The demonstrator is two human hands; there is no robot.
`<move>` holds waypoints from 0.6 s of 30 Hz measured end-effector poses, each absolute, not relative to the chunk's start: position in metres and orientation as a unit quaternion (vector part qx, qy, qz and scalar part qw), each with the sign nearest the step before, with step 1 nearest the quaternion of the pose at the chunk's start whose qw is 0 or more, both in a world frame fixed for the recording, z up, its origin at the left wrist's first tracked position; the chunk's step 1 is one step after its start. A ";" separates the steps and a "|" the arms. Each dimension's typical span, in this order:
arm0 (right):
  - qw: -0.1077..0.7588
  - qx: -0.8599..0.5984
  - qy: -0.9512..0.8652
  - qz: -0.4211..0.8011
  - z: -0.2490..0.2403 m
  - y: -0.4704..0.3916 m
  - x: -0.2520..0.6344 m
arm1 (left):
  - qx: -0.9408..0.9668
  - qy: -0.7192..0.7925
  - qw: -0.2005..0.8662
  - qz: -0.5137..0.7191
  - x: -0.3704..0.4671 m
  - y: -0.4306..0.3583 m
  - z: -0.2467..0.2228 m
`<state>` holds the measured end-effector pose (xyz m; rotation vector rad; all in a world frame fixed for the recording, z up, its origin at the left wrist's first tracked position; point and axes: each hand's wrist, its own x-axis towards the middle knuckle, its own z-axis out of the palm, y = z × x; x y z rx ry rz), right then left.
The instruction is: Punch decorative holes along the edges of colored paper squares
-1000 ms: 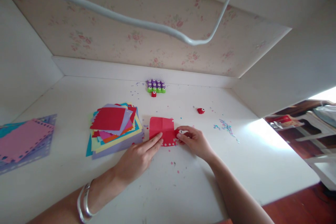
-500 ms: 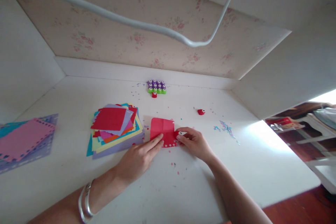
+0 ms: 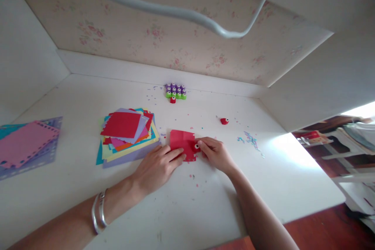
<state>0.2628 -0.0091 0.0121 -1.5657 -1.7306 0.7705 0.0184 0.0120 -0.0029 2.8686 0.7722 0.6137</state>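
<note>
Flat on the white table lies a sheet of red paper with small shapes punched along its lower edge. My left hand rests on the sheet's lower left part, fingers stretched out and pressing it down. At the right edge, my right hand grips a small red craft punch between thumb and fingers. The punch's white button with a dark centre shows, and the punch sits against the paper's edge. My fingers hide part of it.
A pile of coloured paper lies left of the sheet; pink punched paper is farther left. Purple and green punches stand at the back with a red one. Another red punch and paper bits lie right.
The red punch has turned in my right hand, so its button faces me more. My left fingers are more spread and bent on the paper. The whole view has shifted slightly.
</note>
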 end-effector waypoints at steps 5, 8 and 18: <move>0.335 -0.595 -0.674 0.281 0.015 -0.006 0.261 | 0.937 0.272 0.090 0.202 0.018 0.009 0.005; 0.327 -0.590 -0.679 0.288 0.017 -0.007 0.261 | 0.937 0.281 0.094 0.186 0.016 0.010 0.008; 0.315 -0.578 -0.688 0.304 0.019 -0.008 0.262 | 0.937 0.284 0.114 0.167 0.015 0.014 0.000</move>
